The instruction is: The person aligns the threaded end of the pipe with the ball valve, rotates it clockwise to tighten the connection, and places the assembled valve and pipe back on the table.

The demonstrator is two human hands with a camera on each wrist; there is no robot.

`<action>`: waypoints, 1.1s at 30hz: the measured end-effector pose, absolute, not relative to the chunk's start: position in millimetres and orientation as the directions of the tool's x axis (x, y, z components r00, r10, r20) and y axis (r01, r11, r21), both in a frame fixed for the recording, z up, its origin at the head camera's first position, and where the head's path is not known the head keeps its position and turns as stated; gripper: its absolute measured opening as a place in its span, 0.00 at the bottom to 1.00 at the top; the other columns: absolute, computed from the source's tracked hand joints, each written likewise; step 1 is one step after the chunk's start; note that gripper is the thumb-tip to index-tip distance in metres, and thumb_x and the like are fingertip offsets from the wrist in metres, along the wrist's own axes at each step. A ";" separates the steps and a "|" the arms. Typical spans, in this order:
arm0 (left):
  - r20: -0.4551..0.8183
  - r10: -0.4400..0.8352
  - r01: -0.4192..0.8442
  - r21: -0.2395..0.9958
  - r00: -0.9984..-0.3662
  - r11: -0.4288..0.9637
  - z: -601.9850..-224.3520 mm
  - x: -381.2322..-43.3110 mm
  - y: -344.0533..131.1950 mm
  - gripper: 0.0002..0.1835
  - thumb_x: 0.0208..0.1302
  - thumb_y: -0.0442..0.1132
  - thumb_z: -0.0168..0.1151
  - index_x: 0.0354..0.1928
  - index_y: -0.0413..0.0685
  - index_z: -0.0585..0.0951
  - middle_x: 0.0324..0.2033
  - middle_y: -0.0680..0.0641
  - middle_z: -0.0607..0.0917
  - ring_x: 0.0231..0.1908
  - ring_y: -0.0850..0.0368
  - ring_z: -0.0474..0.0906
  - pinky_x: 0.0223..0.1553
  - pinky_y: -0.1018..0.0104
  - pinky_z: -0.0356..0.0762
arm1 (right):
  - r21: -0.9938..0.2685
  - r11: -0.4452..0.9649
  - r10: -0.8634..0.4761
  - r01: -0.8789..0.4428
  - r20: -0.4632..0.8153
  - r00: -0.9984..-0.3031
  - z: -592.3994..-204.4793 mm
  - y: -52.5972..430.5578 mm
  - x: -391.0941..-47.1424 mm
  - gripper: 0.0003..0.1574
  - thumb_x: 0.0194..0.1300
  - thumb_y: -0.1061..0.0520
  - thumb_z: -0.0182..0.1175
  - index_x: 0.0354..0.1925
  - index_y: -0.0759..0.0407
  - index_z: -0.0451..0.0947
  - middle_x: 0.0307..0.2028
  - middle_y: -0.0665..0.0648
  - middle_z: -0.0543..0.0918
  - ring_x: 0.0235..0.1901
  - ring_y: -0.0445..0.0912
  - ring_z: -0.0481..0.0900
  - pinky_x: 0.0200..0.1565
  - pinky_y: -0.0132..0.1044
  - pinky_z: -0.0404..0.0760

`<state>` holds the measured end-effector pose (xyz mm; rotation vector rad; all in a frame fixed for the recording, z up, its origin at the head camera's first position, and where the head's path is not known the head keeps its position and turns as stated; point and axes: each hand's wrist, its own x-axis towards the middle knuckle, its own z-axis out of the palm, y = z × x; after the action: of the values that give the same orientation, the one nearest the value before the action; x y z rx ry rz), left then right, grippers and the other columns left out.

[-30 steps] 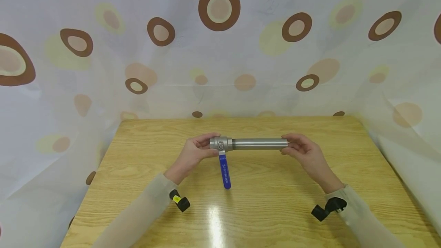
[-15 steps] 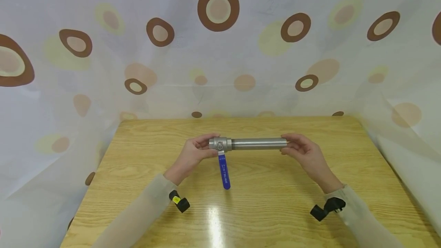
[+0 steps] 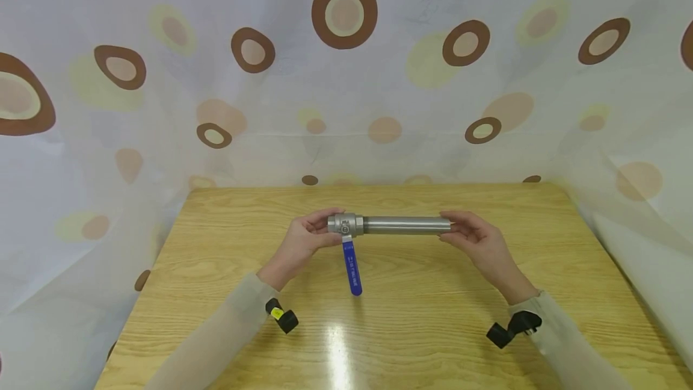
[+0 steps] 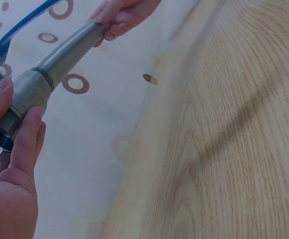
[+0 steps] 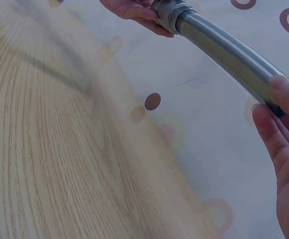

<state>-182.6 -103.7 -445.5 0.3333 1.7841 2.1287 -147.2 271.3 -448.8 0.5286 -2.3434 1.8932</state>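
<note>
A steel ball valve [image 3: 345,224] with a blue lever handle [image 3: 352,268] is joined to a straight steel pipe [image 3: 406,225], and the two lie level in one line above the table. My left hand [image 3: 304,241] grips the valve's left end between thumb and fingers; the left wrist view shows the valve's open threaded mouth [image 4: 1,137] there. At the other end my right hand [image 3: 479,244] pinches the pipe's tip, thumb on the near side. Toward me, slightly rightward, points the blue handle. In the right wrist view a thread shows where the pipe [image 5: 229,52] meets the valve.
Beneath the hands is a wood-grain table [image 3: 411,330]. A pale curtain [image 3: 379,89] with brown and yellow circles hangs along its back and sides. Each sleeve carries a black wrist camera, one on the left [image 3: 283,316] and one on the right [image 3: 514,328].
Both hands keep their holds. The valve and pipe have shifted very slightly to the left and up in the head view.
</note>
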 end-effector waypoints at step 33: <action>-0.037 0.408 -0.105 0.984 -0.912 -0.146 -446.8 -180.7 -106.7 0.31 0.64 0.22 0.65 0.70 0.34 0.74 0.66 0.37 0.80 0.62 0.47 0.81 0.62 0.59 0.82 | -0.943 0.077 -0.262 -0.323 0.294 -0.919 -447.7 270.4 -148.8 0.31 0.70 0.73 0.62 0.69 0.64 0.73 0.55 0.48 0.81 0.48 0.38 0.85 0.50 0.29 0.87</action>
<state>-180.7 -106.7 -446.8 0.3405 1.7901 2.1219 -148.8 270.4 -447.7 0.6168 -2.2698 2.0107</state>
